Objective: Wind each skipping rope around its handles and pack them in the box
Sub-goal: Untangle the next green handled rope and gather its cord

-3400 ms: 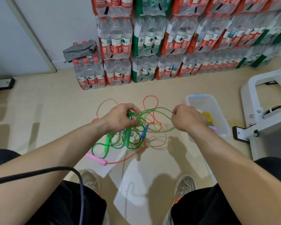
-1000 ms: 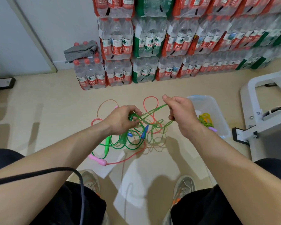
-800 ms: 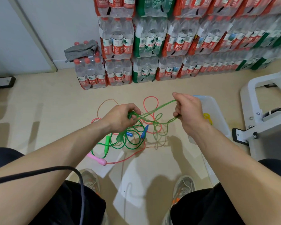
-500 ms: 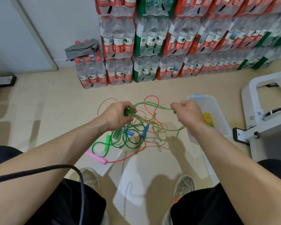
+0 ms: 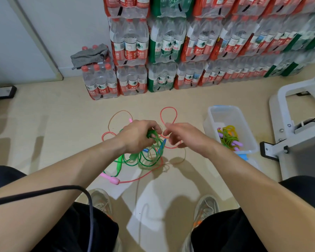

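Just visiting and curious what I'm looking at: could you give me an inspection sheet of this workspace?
Surface: beige floor, ropes lying loose on it.
Job's things: green skipping rope tangled with pink skipping rope; clear box holds one wound rope.
Clutter: grey cloth on a bottle pack.
Grippers: left hand grips the green rope; right hand beside it, fingers loosely curled, nothing seen in it.
Cables: black cable over the left forearm.
Surroundings: stacked water-bottle packs by the wall; white frame at right.

hands (image 5: pixel 136 137) (image 5: pixel 183 136): 2 | box (image 5: pixel 209 118): 1 | wound rope (image 5: pixel 227 137) in box: 1 | shoes (image 5: pixel 99 199) (image 5: pixel 205 206): 2 | grey cloth (image 5: pixel 89 55): 1
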The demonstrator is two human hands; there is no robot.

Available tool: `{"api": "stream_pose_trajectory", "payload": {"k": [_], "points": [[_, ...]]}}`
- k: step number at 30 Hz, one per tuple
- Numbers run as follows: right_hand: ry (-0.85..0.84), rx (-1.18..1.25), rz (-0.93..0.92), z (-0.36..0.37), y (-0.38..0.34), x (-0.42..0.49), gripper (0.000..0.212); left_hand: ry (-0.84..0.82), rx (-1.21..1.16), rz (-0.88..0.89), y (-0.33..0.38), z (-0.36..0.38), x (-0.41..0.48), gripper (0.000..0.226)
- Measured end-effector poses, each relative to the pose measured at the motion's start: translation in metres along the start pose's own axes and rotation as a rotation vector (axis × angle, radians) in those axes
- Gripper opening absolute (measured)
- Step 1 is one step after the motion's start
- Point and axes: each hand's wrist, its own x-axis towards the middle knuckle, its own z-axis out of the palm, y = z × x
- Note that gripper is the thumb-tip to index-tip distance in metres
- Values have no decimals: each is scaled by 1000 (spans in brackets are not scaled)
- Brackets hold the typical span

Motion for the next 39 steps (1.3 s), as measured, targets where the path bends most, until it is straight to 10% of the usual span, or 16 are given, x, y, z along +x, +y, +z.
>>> {"api": "stream_pose_trajectory", "payload": {"k": [7,17,21,27,31,39], "points": [[19,-296,-170,21,0,-7,31,39,-90,-17,6,-1,0,29],[161,439,-52,3,-19,-7,43,67,-108,-34,-3,-5,0,22],[325,60,-56,-11,-5,-1,48,146,-158,-133,-11,-8,1,22],[117,-866,211,-8,14,-4,33,164,-333,-120,1,-19,-2,26],[228,-483,-160,-3,-5,-9,67,54,-504,-12,15,-19,-6,34],[33,232,-161,2,-21,-9,16,16,-776,42,30,-26,-13,45]]}}
